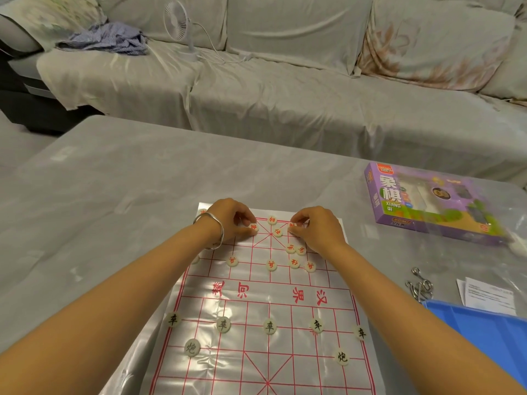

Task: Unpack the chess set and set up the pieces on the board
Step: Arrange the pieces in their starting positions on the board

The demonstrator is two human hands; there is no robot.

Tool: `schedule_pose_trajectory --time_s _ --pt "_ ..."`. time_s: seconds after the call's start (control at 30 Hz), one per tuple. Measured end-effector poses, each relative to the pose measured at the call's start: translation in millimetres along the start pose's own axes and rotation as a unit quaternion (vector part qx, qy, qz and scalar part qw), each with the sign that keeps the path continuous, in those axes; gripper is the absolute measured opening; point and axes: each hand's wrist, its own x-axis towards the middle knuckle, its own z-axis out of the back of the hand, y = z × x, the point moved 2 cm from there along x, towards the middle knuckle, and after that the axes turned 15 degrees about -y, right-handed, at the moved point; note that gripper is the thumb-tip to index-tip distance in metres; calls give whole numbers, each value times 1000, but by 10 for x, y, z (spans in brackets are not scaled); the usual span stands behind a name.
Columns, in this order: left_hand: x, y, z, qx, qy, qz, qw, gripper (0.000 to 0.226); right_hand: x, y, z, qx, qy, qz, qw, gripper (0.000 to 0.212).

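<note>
A glossy xiangqi board sheet (pixel 256 303) with red lines lies on the table before me. Several black-lettered discs stand on its near half, such as one soldier (pixel 269 327) and a cannon (pixel 191 348). Red-lettered discs crowd the far half, among them one (pixel 271 220) on the back row. My left hand (pixel 228 220), with a silver bangle on the wrist, pinches a red piece (pixel 253 227) on the far row. My right hand (pixel 319 228) pinches another red piece (pixel 292 226) at the right of the far palace; my fingers mostly hide it.
The purple xiangqi box (pixel 422 203) lies at the right, partly under clear plastic. A blue tray (pixel 484 329), metal ring puzzles (pixel 419 283) and a paper leaflet (pixel 487 297) sit near the right edge. A covered sofa (pixel 285 89) with a small fan (pixel 178 21) stands beyond the table.
</note>
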Motion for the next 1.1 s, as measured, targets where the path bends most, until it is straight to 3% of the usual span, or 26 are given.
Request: schedule_pose_trajectory --time_s 0.3,0.7,0.9,1.1 --pt "104 -7 -102 -21 -45 46 998 30 61 -25 -40 10 -12 14 1000 27" --pt "97 -22 -110 -8 -39 50 998 34 73 -20 -66 4 -9 24 1000 27" --pt "115 -144 -145 129 -55 -44 989 44 86 -28 -60 6 0 25 1000 33" --pt "151 -178 -235 105 -29 -42 993 35 122 -34 -37 7 10 35 999 29"
